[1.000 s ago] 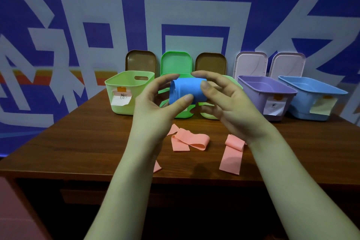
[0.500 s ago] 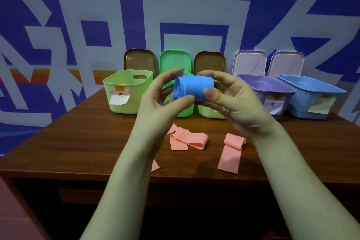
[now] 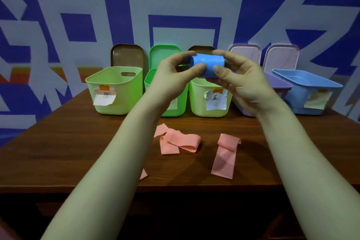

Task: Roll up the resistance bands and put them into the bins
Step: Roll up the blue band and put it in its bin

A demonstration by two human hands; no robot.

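Both hands raised above table (image 3: 58,142), in front of bin row. Left hand (image 3: 171,76) and right hand (image 3: 243,82) pinch rolled blue band (image 3: 209,65) between thumbs and curled fingers, one at each end. Roll held in air over light green bin (image 3: 209,99). Two pink bands (image 3: 180,142) (image 3: 225,157) lie loose on table below. Blue bin (image 3: 309,87) at far right.

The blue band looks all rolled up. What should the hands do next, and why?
Probably carry the blue band rightward and drop it into the blue bin. It looks fully rolled, pinched in the air between the left hand and right hand, and that bin stands open. Matching colours is only my guess; the labels are unreadable.
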